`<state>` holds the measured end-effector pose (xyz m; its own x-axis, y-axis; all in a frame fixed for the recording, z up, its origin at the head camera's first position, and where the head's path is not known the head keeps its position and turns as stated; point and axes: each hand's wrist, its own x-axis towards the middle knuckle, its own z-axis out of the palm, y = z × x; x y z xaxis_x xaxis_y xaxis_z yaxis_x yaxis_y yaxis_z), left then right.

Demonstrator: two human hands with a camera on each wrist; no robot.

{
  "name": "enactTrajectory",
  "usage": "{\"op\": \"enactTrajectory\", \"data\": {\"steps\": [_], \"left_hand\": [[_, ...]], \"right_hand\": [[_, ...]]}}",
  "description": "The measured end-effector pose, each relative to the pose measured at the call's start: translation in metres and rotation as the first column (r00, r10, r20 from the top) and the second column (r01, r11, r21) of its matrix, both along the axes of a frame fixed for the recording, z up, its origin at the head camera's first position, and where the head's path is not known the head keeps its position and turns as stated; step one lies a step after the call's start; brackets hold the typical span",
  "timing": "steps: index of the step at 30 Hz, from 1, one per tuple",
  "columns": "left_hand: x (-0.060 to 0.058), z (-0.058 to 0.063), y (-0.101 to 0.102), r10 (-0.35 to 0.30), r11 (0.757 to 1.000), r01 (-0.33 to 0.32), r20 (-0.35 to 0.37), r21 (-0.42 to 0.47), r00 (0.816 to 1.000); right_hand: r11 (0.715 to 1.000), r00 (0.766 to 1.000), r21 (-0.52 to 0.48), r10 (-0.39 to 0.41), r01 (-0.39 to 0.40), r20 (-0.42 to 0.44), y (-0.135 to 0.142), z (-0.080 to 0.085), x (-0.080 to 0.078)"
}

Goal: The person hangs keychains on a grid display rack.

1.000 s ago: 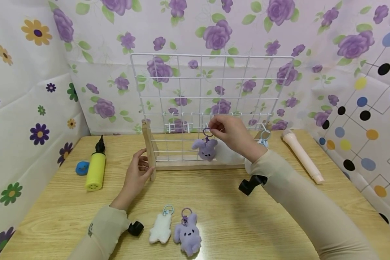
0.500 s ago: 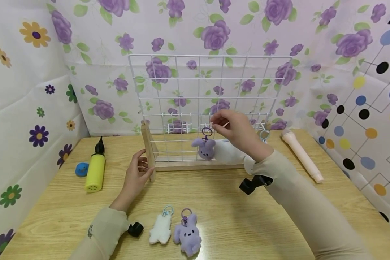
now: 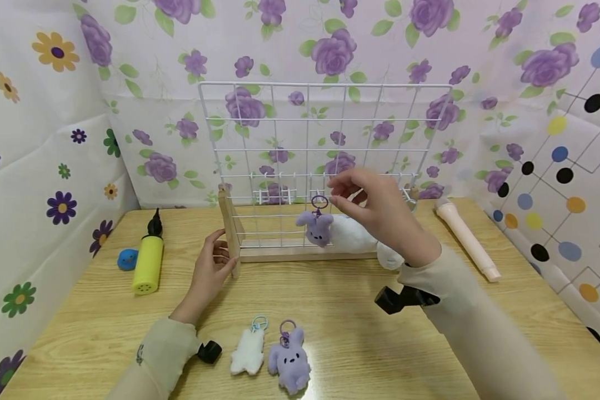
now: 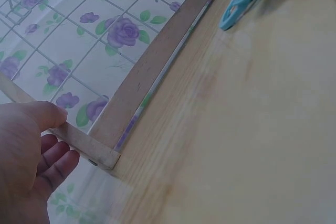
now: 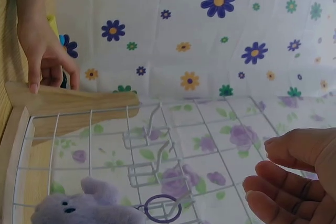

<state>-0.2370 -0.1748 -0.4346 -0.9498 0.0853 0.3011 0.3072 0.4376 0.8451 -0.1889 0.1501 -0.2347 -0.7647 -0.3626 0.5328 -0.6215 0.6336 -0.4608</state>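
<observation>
A white wire grid rack (image 3: 325,84) stands upright in a wooden base (image 3: 280,255). My left hand (image 3: 210,272) holds the left wooden leg (image 3: 230,230) between thumb and fingers, as the left wrist view confirms. From a hook on the grid hangs a purple plush bunny keychain (image 3: 318,229) by its purple ring (image 5: 163,208). My right hand (image 3: 375,208) hovers just right of that ring, apart from it, its fingers loosely bent around nothing. Behind it hangs white plush (image 3: 352,233), partly hidden by the hand. Several white hooks (image 5: 142,174) show in the right wrist view.
A white plush keychain (image 3: 248,351) and a second purple bunny keychain (image 3: 291,361) lie on the table near the front. At left are a yellow hand pump (image 3: 148,264) and a small blue toy (image 3: 127,259). A pale pink microphone-shaped object (image 3: 465,239) lies at right.
My right hand has let go of the purple ring and drawn back slightly to the right. The bunny keychain stays hanging. My left hand keeps its hold on the wooden leg.
</observation>
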Motion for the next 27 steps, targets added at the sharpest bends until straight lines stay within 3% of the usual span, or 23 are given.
{"op": "enactTrajectory", "data": {"steps": [15,27], "left_hand": [[-0.003,-0.004,-0.002,0.006,1.000,-0.009,-0.079,-0.029,0.997],[-0.002,-0.003,-0.001,0.009,1.000,-0.009,-0.075,-0.009,0.997]], "right_hand": [[0.992,0.992,-0.030,0.124,-0.125,-0.037,-0.004,-0.025,0.027],[0.983,0.984,-0.061,0.177,-0.175,0.027,-0.008,-0.060,0.041]]}}
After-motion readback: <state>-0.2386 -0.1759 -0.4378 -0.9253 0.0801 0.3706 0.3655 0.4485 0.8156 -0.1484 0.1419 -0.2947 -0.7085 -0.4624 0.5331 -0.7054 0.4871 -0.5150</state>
